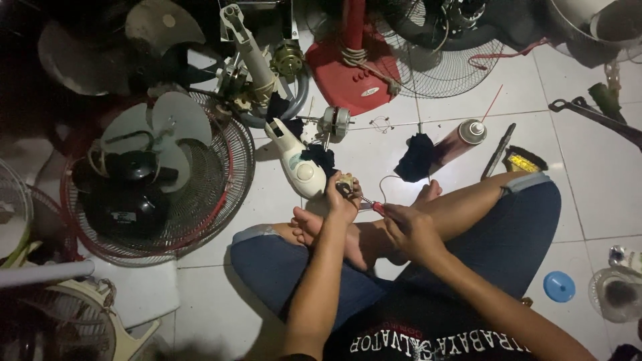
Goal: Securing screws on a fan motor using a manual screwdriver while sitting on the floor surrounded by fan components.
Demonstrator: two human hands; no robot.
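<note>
I sit cross-legged on a white tiled floor. My left hand (341,200) grips a small beige fan part (346,184) just above my crossed feet. My right hand (408,227) holds a red-handled tool (372,204) whose metal tip touches that part. A thin wire (389,179) curls up from the part. Just to the left lies a white fan housing (299,167) with a round knob, beside a small fan motor (334,122).
A fan grille (221,194) with a black motor and white blades lies at left. A red fan base (351,73) and a wire grille (441,67) stand at the back. A spray can (460,140), black cloth (416,159), blue cap (559,286) and black pliers (588,112) lie to the right.
</note>
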